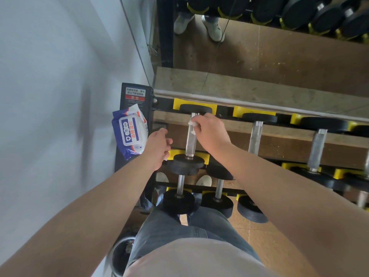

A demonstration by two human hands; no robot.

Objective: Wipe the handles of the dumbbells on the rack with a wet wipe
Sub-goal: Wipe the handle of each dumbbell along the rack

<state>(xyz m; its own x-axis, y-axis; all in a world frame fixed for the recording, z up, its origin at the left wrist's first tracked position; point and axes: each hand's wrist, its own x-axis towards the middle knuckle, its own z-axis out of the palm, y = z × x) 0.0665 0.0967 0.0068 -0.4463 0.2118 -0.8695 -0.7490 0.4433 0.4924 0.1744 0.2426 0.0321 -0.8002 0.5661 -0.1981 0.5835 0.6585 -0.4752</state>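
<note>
**Wiping 1st handle, top row**

My R hand (209, 132) pinches the wipe (192, 124) against the far end of the handle (190, 140) of the leftmost dumbbell (190, 150), which sits on the rack's (225, 111) top row. L hand (158, 148) hovers just beside the near head (187, 163), close to the pack (129, 132) perched on the rack end. Its fingers are loosely bent and a white scrap shows under it, so I can't tell if it's holding anything.

Handling, my guess: wipe is limp, wet and light, so it'll bunch and slip. Better to wrap it round the bar w/ thumb underneath than dab flat. Handle is stiff steel, prob. textured, so it may snag the wipe; go lengthwise, far end to near. Dumbbell is heavy and rests in yellow cradles (194, 103), so no need to lift. If it rolls, steady the near head w/ L hand.
</note>
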